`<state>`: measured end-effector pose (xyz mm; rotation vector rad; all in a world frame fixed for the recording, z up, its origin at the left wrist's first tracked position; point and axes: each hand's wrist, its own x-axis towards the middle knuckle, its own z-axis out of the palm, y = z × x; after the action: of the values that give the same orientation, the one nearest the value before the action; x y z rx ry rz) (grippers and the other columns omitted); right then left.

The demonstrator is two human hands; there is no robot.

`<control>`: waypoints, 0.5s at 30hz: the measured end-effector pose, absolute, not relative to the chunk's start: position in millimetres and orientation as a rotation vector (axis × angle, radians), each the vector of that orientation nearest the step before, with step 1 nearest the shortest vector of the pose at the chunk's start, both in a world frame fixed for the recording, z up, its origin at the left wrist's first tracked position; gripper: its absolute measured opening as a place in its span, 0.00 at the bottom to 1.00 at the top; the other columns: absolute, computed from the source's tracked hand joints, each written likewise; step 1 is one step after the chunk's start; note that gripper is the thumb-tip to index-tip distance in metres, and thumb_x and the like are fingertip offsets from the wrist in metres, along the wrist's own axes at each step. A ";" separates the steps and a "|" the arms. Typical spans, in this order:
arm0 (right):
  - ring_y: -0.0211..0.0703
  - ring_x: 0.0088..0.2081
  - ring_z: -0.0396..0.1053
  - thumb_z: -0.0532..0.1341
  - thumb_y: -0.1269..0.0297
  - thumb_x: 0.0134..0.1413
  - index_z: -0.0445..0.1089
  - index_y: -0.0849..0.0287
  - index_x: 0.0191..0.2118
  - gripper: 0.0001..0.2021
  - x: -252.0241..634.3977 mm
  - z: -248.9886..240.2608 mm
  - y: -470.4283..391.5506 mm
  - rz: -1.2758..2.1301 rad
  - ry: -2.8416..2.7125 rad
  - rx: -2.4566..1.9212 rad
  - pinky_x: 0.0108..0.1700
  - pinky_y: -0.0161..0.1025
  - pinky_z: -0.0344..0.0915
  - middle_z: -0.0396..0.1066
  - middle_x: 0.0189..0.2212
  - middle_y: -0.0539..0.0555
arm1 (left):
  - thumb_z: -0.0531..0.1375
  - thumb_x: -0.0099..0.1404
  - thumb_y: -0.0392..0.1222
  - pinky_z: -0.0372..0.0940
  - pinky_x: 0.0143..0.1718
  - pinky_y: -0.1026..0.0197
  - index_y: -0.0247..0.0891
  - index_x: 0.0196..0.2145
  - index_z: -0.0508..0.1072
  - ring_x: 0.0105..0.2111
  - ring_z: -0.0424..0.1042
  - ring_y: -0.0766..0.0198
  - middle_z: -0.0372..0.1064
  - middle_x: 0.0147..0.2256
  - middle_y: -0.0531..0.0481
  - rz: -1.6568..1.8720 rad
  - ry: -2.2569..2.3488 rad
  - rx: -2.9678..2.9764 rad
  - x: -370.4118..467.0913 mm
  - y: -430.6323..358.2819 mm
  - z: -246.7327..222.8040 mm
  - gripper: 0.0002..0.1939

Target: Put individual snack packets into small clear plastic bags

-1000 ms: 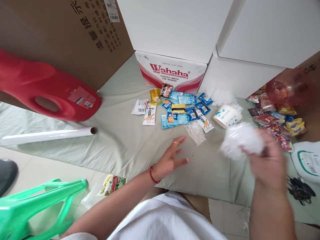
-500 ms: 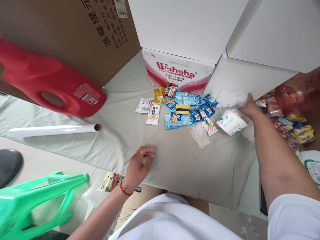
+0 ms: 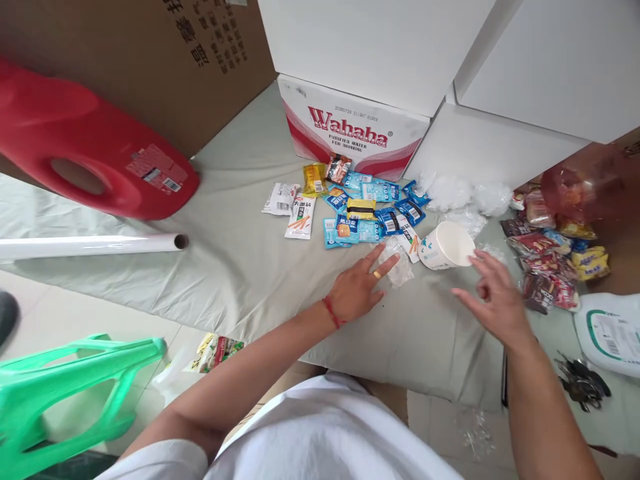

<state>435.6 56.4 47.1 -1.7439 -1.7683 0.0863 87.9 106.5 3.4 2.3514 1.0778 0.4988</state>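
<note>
My left hand reaches over the cloth with its fingers spread, the fingertips at a crumpled clear plastic wrapper. Whether they touch it I cannot tell. Just beyond lies a spread of small snack packets, blue, yellow and white. A white paper cup with a blue pattern stands tilted to the right of them, its mouth towards me. Beside the cup's right side is my right hand, thumb and fingers apart and holding nothing. Crumpled clear plastic bags lie behind the cup.
A Wahaha carton and white boxes back the table. To the left are a red jug and a white tube. More snacks, a white bottle and keys lie right. A green stool stands lower left.
My left hand has moved right and forward, its fingers spreading at the clear wrapper. My right hand has come back from the plastic bags towards me. The cup now stands more upright, its mouth showing.
</note>
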 end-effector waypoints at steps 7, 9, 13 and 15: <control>0.50 0.47 0.76 0.55 0.66 0.69 0.76 0.54 0.48 0.11 414.8 12.5 34.0 -0.181 -1.958 -1.704 0.51 0.47 0.72 0.77 0.44 0.57 | 0.53 0.76 0.42 0.72 0.49 0.52 0.40 0.54 0.78 0.53 0.73 0.52 0.70 0.63 0.44 0.244 1.035 2.542 119.9 127.5 -32.5 0.17; 0.54 0.48 0.75 0.58 0.66 0.68 0.74 0.56 0.50 0.10 435.6 28.0 34.9 -0.503 -1.735 -1.737 0.54 0.51 0.70 0.76 0.44 0.60 | 0.54 0.75 0.40 0.72 0.51 0.52 0.38 0.51 0.79 0.53 0.74 0.54 0.72 0.62 0.45 0.324 1.026 2.528 115.4 129.1 -39.5 0.16; 0.65 0.53 0.69 0.55 0.62 0.70 0.71 0.59 0.56 0.15 519.2 85.5 67.3 -0.910 -1.314 -1.687 0.54 0.62 0.64 0.70 0.49 0.67 | 0.55 0.73 0.36 0.72 0.53 0.50 0.37 0.50 0.79 0.53 0.75 0.53 0.73 0.61 0.44 0.429 1.001 2.469 110.8 130.3 -43.7 0.15; 0.68 0.55 0.67 0.54 0.61 0.71 0.71 0.56 0.58 0.17 575.0 114.6 101.6 -0.881 -1.293 -1.671 0.56 0.65 0.60 0.69 0.52 0.69 | 0.54 0.72 0.36 0.73 0.52 0.49 0.37 0.50 0.79 0.53 0.76 0.52 0.74 0.60 0.44 0.450 0.997 2.442 111.6 130.4 -43.0 0.16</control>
<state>575.0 101.6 114.6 -1.6708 -1.2927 -0.8806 111.6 130.4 -43.0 2.4421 0.9970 0.4500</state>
